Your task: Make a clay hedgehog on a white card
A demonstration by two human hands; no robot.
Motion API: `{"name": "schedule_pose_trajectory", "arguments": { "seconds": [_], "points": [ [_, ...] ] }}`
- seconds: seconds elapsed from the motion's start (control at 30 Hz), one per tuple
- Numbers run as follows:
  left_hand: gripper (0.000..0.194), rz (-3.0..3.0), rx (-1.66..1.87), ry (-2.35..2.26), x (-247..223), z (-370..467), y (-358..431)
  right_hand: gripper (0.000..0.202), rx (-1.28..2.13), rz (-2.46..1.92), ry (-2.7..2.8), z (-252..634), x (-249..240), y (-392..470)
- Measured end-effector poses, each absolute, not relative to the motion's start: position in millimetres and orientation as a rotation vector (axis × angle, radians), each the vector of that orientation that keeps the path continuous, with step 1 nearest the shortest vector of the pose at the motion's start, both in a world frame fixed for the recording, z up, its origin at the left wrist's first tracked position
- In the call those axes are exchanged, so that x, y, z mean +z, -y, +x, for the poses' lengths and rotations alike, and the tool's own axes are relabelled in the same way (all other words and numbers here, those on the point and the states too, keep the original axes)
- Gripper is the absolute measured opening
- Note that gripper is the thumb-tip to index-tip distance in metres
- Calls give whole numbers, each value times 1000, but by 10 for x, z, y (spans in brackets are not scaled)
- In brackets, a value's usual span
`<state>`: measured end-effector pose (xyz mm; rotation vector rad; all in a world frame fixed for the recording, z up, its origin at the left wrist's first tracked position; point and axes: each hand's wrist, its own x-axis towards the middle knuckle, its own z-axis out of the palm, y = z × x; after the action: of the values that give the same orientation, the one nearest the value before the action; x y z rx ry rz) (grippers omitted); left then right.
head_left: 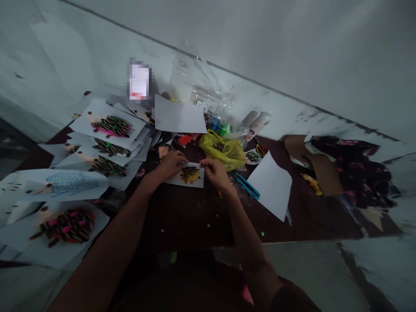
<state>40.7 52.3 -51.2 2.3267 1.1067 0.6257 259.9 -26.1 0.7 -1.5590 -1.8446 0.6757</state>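
A small white paper card (pixel 171 180) lies on the dark table, bearing a yellow hedgehog shape (pixel 194 177) with dark, striped, seed-like pieces stuck on as spines. My left hand (pixel 170 165) is closed at the card's upper left, its fingertips on the card. At the card's right edge, my right hand (pixel 215 170) makes a pinch with thumb and forefinger; a tiny dark thing seems to be between them, too small to name. Just behind the right hand sits an open yellow plastic bag (pixel 234 157) with dark pieces inside.
Stacked paper sheets with hedgehog pictures (pixel 110 125) cover the left side. Blue-handled scissors (pixel 247 185) and a blank white sheet (pixel 273 186) lie to the right. Farther right are brown cardboard (pixel 325 175), a yellow tool (pixel 312 184) and dark patterned cloth (pixel 364 173). Clear plastic bags (pixel 201 82) lean on the wall.
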Motion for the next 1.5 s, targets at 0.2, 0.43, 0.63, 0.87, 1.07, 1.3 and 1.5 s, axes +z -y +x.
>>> {"name": "schedule_pose_trajectory", "arguments": {
  "seconds": [0.2, 0.43, 0.63, 0.87, 1.07, 1.3, 1.5],
  "points": [
    [33, 2349, 632, -1113, -560, 403, -540, 17, 536, -1449, 1821, 2554, -90, 432],
    [35, 2327, 616, -1127, -536, 410, -532, 25, 439, -1442, 1976, 2501, -142, 518],
    [36, 2339, 620, -1124, -514, 407, -530, 22, 380, -1461, 2030, 2464, -215, 577],
    [35, 2338, 630, -1106, -538, 404, -539, 17, 349, -1612, 2096, 2393, -171, 596],
    [37, 2352, 649, -1109, -545, 408, -535, 18, 326, -1660, 2138, 2340, -132, 596],
    [36, 2362, 619, -1119, -537, 411, -533, 17, 254, -1688, 2184, 2307, -132, 580],
    [37, 2356, 626, -1120, -526, 407, -523, 18, 122, -1728, 2289, 2288, -141, 571]
  ]
}}
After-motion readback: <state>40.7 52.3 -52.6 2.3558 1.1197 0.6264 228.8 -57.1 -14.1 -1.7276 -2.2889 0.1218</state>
